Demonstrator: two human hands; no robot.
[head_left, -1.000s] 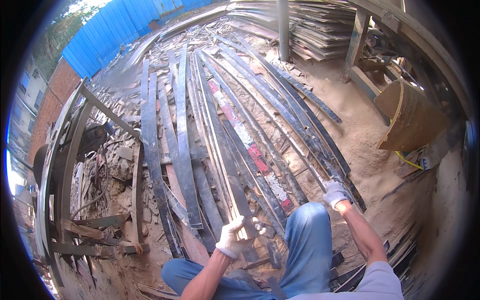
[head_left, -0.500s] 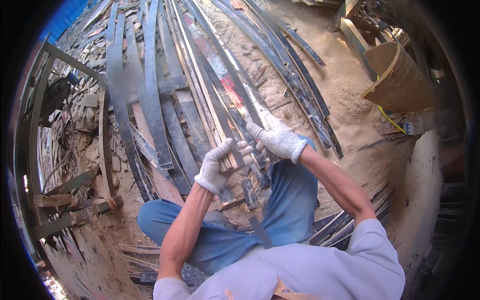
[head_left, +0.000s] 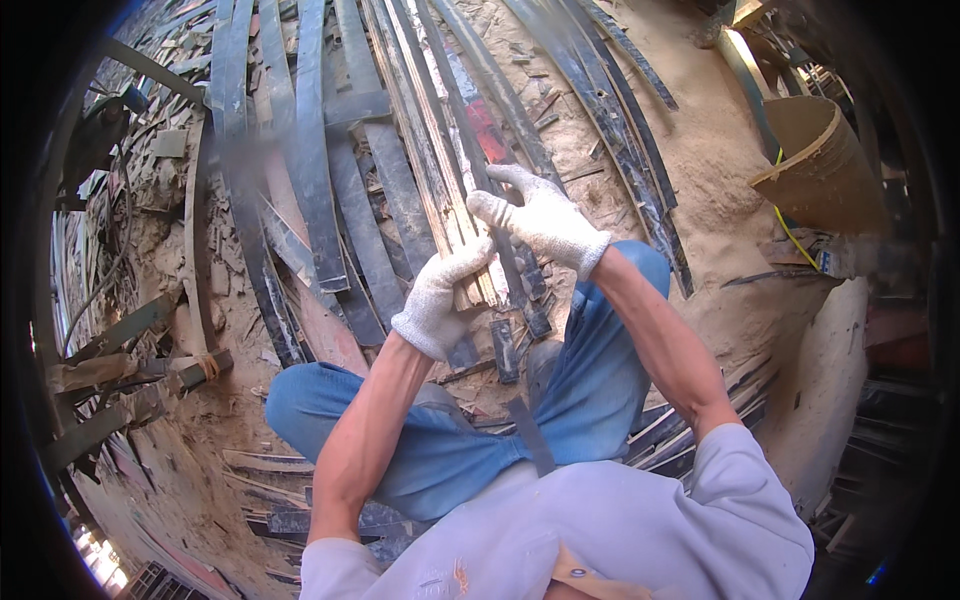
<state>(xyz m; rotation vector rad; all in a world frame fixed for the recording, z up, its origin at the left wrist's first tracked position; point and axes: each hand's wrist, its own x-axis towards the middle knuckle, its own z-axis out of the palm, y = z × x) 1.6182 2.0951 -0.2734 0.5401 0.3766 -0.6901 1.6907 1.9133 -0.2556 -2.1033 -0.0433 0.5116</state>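
My left hand (head_left: 437, 303), in a white knit glove, grips the near end of a bundle of long wood strips (head_left: 428, 135). Its thumb lies across the top, and its other fingers are hidden under the bundle. The strips show pale layered edges and dark faces, and run away from me. On the bundle's right side is my right hand (head_left: 545, 222), gloved alike. Its thumb and a finger are spread apart, with the thumb over the outermost dark strip; the remaining fingers are mostly hidden. A short dark offcut (head_left: 504, 350) lies on the ground below the hands.
Long dark strips (head_left: 315, 170) lie left of the bundle, and more dark strips (head_left: 620, 130) on its right. Sawdust (head_left: 705, 130) is heaped at right near a curved brown sheet (head_left: 810, 150). A metal frame (head_left: 195, 230) stands at left. My bent legs (head_left: 610, 340) flank the work.
My left hand has closed its thumb over the bundle, where its fingers were spread before. The right hand has shifted up along the strips, its thumb and finger parting. The view has moved slightly.
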